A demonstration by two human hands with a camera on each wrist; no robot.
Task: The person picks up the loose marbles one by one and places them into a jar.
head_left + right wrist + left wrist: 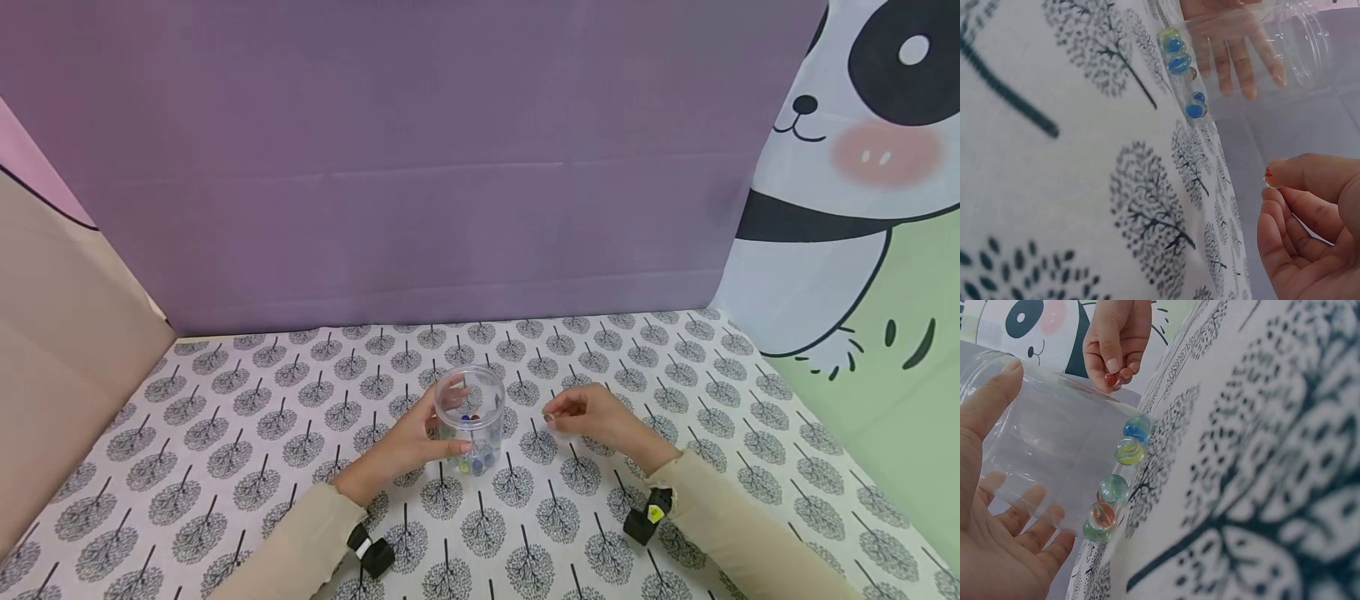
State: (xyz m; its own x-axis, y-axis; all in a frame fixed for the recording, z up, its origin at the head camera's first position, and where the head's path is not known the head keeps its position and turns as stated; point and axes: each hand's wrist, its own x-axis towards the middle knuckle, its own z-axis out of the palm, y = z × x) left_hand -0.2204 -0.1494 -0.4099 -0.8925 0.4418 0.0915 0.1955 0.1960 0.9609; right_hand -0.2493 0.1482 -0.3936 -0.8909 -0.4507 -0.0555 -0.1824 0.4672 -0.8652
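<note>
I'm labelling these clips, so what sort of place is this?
Probably a staged tabletop recording booth: a tree-print tablecloth, a plain purple backdrop, and a panda curtain. The left hand grips a clear jar of marbles.

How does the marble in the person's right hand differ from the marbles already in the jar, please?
The marble is pinched in the right hand beside the jar; the marbles in the jar lie on its bottom. It is a single reddish one; they are several, in blue, yellow, green and mixed colours. All are small glass balls. The left hand holds the jar.
</note>
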